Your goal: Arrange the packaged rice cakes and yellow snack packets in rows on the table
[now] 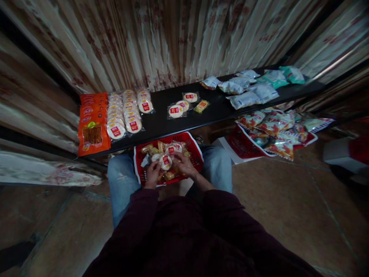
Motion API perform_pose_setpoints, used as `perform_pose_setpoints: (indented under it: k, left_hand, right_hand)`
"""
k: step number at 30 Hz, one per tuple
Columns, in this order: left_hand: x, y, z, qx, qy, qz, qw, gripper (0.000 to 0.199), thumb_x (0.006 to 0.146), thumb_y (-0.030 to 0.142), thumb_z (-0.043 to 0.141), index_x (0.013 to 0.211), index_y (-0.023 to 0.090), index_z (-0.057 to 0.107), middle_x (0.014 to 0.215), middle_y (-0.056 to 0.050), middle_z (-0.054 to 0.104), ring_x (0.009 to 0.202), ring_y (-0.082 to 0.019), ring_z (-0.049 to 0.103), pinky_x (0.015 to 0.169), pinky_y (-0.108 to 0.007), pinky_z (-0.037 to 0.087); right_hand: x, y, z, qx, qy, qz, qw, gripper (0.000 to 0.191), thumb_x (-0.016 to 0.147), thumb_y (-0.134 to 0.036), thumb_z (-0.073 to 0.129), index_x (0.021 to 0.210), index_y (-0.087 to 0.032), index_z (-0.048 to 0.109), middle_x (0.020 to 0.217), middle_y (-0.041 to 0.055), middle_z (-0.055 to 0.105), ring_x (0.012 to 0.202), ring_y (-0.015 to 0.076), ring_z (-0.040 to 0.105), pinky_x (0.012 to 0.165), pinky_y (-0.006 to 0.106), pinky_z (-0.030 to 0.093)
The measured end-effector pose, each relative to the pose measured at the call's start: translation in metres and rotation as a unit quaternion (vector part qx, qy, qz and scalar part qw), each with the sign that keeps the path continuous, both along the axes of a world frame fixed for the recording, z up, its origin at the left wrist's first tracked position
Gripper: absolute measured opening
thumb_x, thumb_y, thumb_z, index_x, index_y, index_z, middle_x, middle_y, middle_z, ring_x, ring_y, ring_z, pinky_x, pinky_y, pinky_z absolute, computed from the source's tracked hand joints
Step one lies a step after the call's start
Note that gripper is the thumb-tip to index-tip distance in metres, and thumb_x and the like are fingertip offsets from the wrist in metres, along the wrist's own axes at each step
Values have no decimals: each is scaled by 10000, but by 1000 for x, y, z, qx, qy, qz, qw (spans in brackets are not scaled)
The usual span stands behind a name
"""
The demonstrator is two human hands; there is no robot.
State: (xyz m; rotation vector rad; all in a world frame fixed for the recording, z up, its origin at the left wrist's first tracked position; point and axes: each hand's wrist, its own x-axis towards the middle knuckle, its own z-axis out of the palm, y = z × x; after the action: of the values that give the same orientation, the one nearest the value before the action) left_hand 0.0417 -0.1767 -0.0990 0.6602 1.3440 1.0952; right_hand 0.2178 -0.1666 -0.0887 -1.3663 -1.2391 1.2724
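Over a red basket (198, 152) between my knees, both my hands are at a clear-wrapped rice cracker pack (165, 162) with a red and white label. My left hand (153, 172) pinches its left edge. My right hand (183, 164) has its fingers curled at the pack's right side, partly hiding the fingertips. Just behind lies another wrapped rice cracker (171, 149). Small yellowish packets (169, 175) and a dark blue and white packet (145, 160) lie in the basket around my hands.
On the black shelf (161, 125) sit orange snack bags (93, 123), rows of rice crackers (134, 124), a few loose crackers (175, 111), a yellow packet (201, 106), and several silvery (242, 100) and teal bags (273, 78). A second red basket (245, 147) holds snack bags (275, 123) at right.
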Motion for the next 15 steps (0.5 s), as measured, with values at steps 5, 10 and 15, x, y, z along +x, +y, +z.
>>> perform_pose_setpoints:
  k: [5, 10, 15]
  left_hand:
    - [0, 2, 9, -23, -78, 39, 996, 455, 513, 443, 823, 826, 150, 671, 707, -3, 651, 617, -100, 579, 581, -218, 445]
    - [0, -2, 18, -43, -131, 16, 990, 436, 515, 418, 828, 811, 157, 643, 758, -11, 661, 617, -93, 587, 530, -199, 416]
    - [1, -5, 25, -44, -139, -13, 989, 480, 498, 391, 848, 873, 172, 642, 834, -22, 679, 674, -116, 618, 571, -216, 460]
  right_hand:
    - [-4, 0, 0, -51, 85, -8, 995, 447, 661, -462, 726, 1028, -220, 644, 1020, 47, 679, 940, 195, 628, 924, 379, 472]
    - [-7, -2, 10, -103, 115, 26, 988, 448, 617, -410, 771, 995, -200, 656, 857, 13, 686, 758, 162, 632, 784, 327, 501]
    - [-7, -1, 16, -110, 138, -56, 983, 380, 597, -385, 776, 917, -217, 658, 762, -20, 671, 689, 137, 607, 679, 267, 482]
